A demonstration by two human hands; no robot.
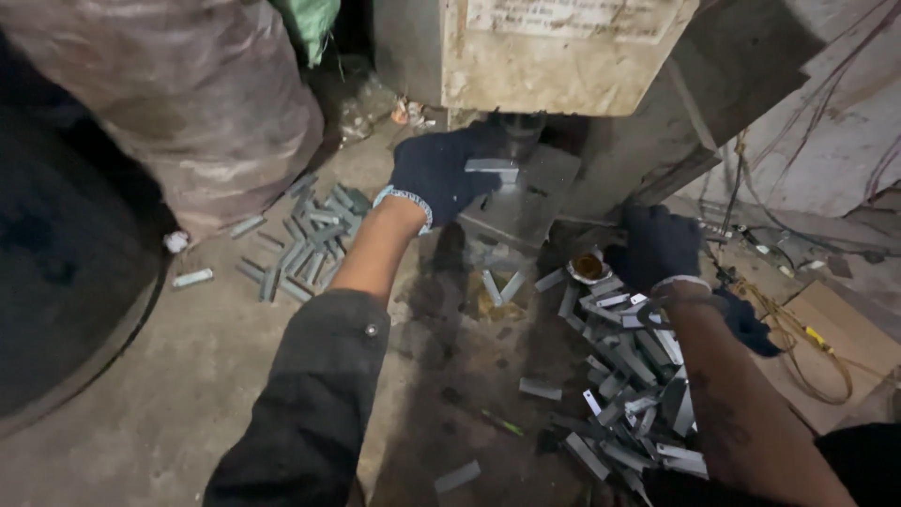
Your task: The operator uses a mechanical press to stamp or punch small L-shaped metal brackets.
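My left hand, in a dark glove, holds a small flat metal piece on the grey block under the press head. My right hand, also gloved, rests closed at the top of a heap of metal strips; whether it grips one is hidden. A small round tin with yellow-brown contents sits just left of the right hand.
A second pile of metal strips lies on the concrete floor to the left, beside a large sack. A big machine body stands above. Loose strips, a cardboard sheet and wires lie around.
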